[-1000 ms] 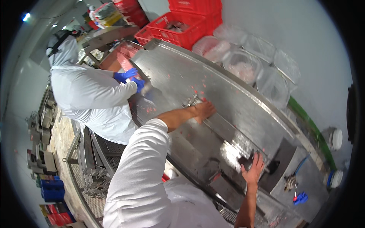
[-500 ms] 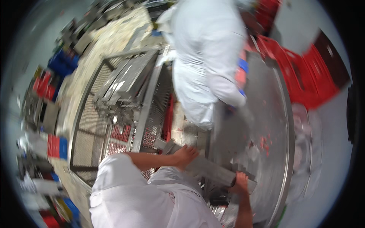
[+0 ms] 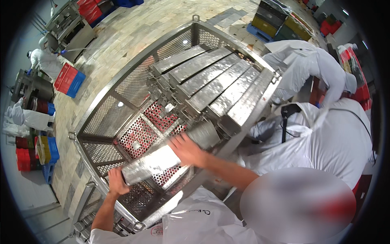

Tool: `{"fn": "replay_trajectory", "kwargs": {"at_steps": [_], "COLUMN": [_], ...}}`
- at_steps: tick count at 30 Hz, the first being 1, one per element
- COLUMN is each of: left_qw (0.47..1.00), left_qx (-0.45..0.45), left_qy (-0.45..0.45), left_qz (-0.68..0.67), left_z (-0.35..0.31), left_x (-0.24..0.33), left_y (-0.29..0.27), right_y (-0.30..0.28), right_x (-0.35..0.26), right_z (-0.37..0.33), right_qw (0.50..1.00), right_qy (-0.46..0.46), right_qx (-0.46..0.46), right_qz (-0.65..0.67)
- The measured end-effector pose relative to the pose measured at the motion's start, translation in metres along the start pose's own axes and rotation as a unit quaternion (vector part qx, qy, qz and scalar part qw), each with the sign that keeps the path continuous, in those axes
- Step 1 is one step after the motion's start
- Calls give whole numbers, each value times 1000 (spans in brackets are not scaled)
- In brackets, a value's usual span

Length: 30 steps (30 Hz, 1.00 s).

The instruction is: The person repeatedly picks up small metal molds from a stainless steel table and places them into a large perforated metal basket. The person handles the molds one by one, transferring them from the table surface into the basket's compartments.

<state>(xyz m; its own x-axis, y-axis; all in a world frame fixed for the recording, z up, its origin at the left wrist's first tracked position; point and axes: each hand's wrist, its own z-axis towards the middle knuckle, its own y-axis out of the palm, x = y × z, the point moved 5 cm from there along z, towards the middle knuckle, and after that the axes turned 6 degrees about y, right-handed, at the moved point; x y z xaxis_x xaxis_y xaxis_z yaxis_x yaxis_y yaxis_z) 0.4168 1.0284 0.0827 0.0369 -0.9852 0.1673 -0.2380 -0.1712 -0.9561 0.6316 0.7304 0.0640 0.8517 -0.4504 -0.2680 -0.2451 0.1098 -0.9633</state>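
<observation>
A long rectangular metal mould [image 3: 148,162] lies slantwise across the near part of a steel mesh cage [image 3: 91,118], held between my hands. My left hand [image 3: 117,182] grips its near-left end. My right hand [image 3: 187,149] presses round its upper side toward the far right end, fingers bent over the metal. Whether the mould touches the cage floor cannot be made out. Beyond it, several similar metal moulds [image 3: 215,85] lie side by side inside the cage, with clamp-like fittings at their ends.
White-clad co-workers [image 3: 313,138] stand close on the right, one bending over [image 3: 308,69]. The cage has a raised metal rim with corner loops. Stacked crates [image 3: 280,20] stand at the back right. More red and blue crates [image 3: 70,80] are at the left on the tiled floor [image 3: 109,53].
The metal mould has moved from beside the steel table to over the mesh cage, still in both my hands. My view has swung left toward the cage.
</observation>
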Motion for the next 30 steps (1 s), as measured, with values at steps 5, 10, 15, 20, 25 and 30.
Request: {"fn": "replay_trajectory", "kwargs": {"at_steps": [5, 10, 15, 20, 25, 30], "left_qw": [974, 943, 972, 938, 912, 940], "left_qx": [193, 289, 159, 230, 309, 256], "left_qy": [-109, -110, -104, 108, 270, 161], "left_qz": [50, 119, 140, 236, 10, -161], "left_z": [131, 325, 545, 640, 493, 431], "left_x": [-95, -111, -163, -34, 50, -22], "left_y": [-56, -107, -90, -34, 73, 150], "right_y": [-69, -87, -43, -1, 23, 55], "right_x": [91, 218, 221, 163, 66, -12], "right_z": [256, 370, 329, 143, -58, -192], "right_qw": [988, 963, 961, 973, 948, 884], "right_qy": [-108, 72, 157, 189, 250, 417], "right_qx": [23, 183, 215, 127, 150, 115], "right_qz": [-106, -185, -71, 44, 128, 177]}}
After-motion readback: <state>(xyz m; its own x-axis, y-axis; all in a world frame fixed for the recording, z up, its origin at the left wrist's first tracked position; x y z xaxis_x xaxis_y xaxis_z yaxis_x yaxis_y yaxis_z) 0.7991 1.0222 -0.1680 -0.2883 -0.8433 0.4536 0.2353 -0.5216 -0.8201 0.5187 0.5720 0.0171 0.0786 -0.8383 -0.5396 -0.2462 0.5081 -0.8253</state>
